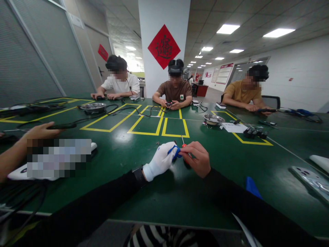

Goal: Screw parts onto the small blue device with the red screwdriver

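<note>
My left hand (161,159) wears a white glove and a dark wristband, and its fingers are curled closed. At its fingertips is some blue material (176,152); I cannot tell whether it is the glove's coated fingers or a separate piece. My bare right hand (196,157) pinches at this blue material, thumb and fingers pressed together. Just behind the two hands lies a screwdriver (184,146) with a red handle, partly hidden by my right fingers. A few small metal parts (157,143) lie on the green table beyond my left hand.
A blue piece (253,188) lies by my right forearm, with a phone (312,180) farther right. Metal bowls (214,119), black blocks (255,133), paper (235,127) and cables occupy the table. Another person's hand (42,132) reaches in at left; several people sit around the table.
</note>
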The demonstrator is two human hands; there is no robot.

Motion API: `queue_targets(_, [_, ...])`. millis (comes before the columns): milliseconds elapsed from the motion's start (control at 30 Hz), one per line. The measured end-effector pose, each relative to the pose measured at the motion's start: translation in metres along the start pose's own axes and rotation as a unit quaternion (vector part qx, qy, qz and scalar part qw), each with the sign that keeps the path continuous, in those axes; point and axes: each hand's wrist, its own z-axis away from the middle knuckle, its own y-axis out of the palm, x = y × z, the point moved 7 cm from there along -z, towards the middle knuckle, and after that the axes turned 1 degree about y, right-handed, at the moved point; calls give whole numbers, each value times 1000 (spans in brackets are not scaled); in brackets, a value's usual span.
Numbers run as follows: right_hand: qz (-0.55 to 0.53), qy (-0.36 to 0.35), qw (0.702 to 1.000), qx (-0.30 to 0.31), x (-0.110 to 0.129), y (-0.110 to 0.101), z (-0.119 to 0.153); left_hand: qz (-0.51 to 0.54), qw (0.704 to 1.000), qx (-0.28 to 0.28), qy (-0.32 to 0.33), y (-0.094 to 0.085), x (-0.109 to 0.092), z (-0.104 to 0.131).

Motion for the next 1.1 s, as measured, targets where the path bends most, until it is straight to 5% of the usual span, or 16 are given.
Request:
queue_targets(167, [-7,1,1000,-13,2,-2,0,144,987,-31,-68,9,6,4])
queue_targets(600, [49,3,997,67,-4,17,4,228,963,-59,-130,11,11,7])
queue_targets(833, [57,23,995,79,-13,23,3,102,988,-81,-84,-7,13,1])
queue_targets(967, [104,86,984,114,-26,25,5,-52,982,-153,-97,-31,22,0])
queue_targets(1100, [162,123,963,174,-38,29,10,-199,968,-150,-13,-32,16,-3])
